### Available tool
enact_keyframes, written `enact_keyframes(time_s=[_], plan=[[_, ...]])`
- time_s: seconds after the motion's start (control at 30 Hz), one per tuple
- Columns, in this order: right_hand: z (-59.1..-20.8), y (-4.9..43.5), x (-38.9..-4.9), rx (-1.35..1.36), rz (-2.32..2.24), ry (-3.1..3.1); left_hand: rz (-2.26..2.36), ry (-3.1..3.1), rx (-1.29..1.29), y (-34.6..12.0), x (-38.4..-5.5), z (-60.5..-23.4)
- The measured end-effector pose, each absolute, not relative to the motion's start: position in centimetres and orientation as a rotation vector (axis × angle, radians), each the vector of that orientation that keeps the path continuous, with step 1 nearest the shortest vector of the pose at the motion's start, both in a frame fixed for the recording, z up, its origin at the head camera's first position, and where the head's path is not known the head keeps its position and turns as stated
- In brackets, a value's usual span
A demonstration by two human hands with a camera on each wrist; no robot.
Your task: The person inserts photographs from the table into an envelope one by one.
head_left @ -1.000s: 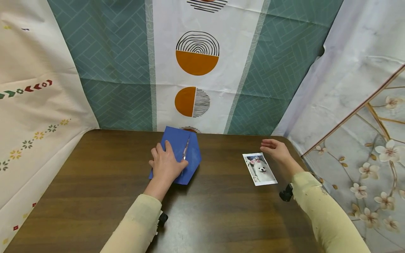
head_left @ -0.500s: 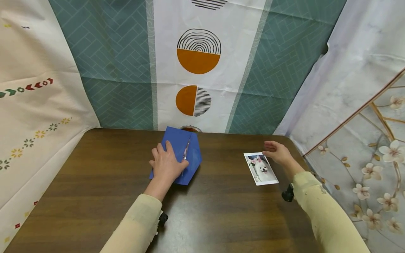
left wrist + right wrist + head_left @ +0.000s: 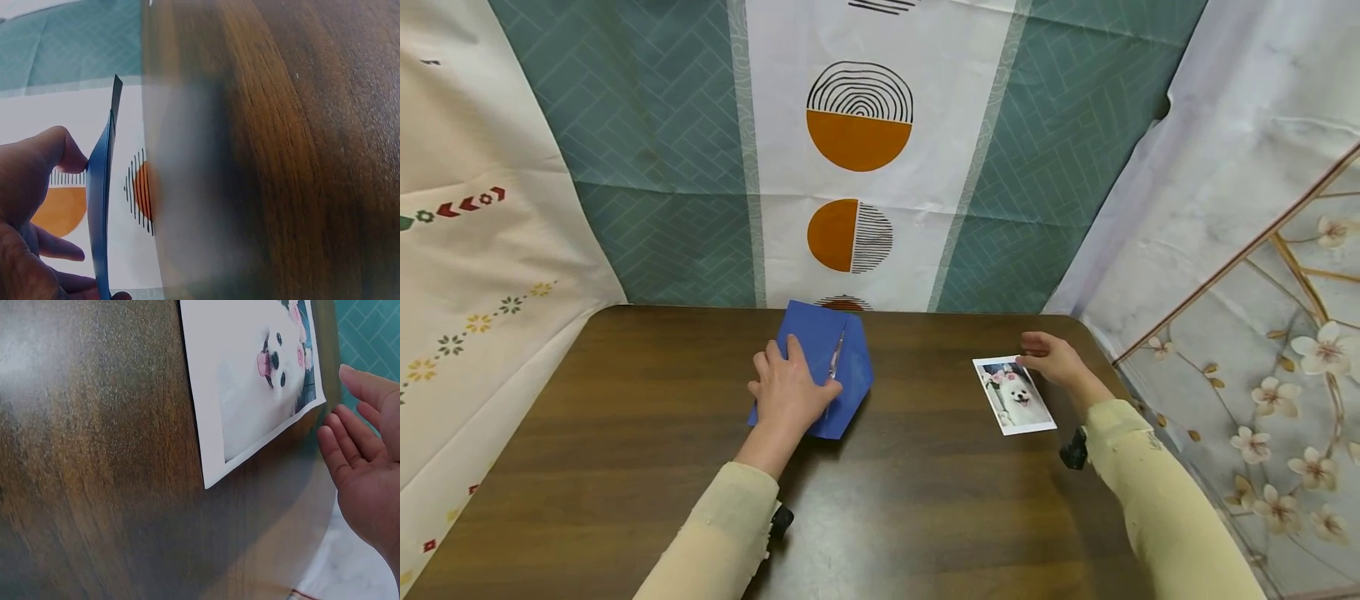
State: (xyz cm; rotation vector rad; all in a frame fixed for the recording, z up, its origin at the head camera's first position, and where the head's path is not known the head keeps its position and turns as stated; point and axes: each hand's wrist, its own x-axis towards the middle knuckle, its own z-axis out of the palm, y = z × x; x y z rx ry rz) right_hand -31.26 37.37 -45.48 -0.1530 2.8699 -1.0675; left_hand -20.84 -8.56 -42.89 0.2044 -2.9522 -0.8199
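Note:
In the head view, my left hand (image 3: 788, 392) holds a blue paper envelope (image 3: 852, 367) at the left middle of the table. A narrow slit with a pale, shiny strip runs along the envelope's face. The left wrist view shows the envelope (image 3: 99, 200) edge-on, apart from the tabletop, with the thumb against one face and a fingertip past its lower edge. To the right lies a white-bordered photo (image 3: 1015, 398) of a white fluffy dog. My right hand (image 3: 1054, 363) is beside its upper right corner, fingers loosely extended; whether it touches the photo I cannot tell.
The brown wooden table (image 3: 895, 517) has a rounded far right corner. Behind it hangs a green and white patterned cloth (image 3: 670, 167). A cream cloth (image 3: 490, 275) borders the left side and a floral one (image 3: 1247, 333) the right.
My right thumb has come slightly nearer the photo's upper right corner. The left hand and envelope stay in place; the head view has shifted a little.

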Motion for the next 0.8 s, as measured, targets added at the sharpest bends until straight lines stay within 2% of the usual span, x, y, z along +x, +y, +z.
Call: enact_keyframes(time_s=[0.8], plan=[[-46.15, 37.37, -31.72, -0.177, -1.120, 2.800, -0.815, -2.956, 0.202, -8.54, -20.95, -43.17]])
